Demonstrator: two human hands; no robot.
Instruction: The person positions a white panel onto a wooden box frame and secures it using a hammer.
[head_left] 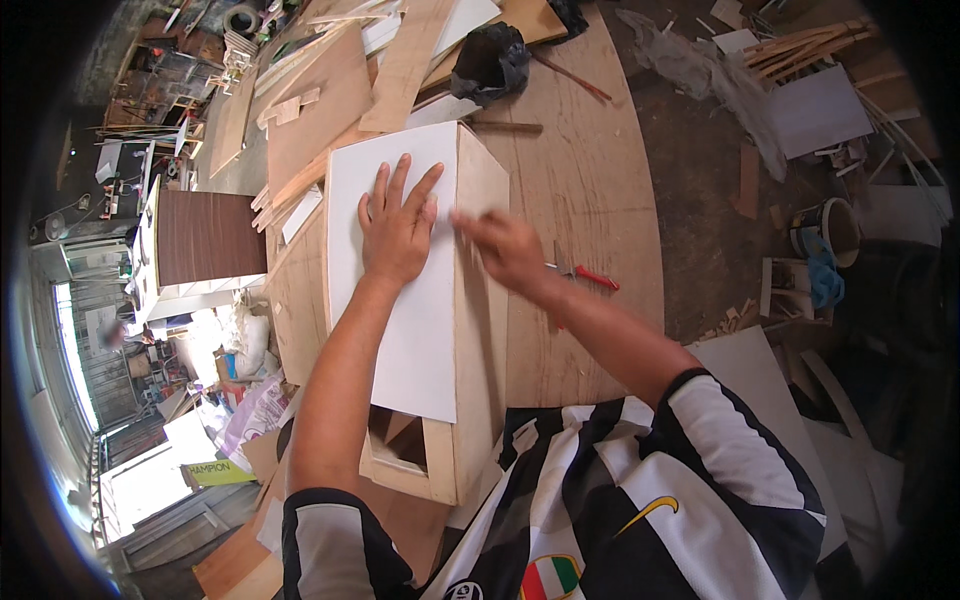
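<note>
A white sheet (415, 330) lies on top of a long pale wooden box (480, 300), which stands on the plywood worktable. Flat on the sheet's upper part rests my left hand (398, 235), its fingers spread. My right hand (503, 248) is at the sheet's right-hand edge, close to the left thumb. Its fingers are curled in and blurred at the tips, so anything pinched in them cannot be made out. At the box's near end the sheet stops short, leaving an opening in the frame (440, 455) visible. A red-handled tool (597, 278) lies on the table beyond my right wrist, partly hidden.
Plywood offcuts (320, 100) and a black plastic bag (490, 65) lie at the table's far end. Left stands a cabinet with a dark brown panel (208, 238). Across the floor at right are a bucket (830, 230), a small white rack (785, 290) and scrap wood.
</note>
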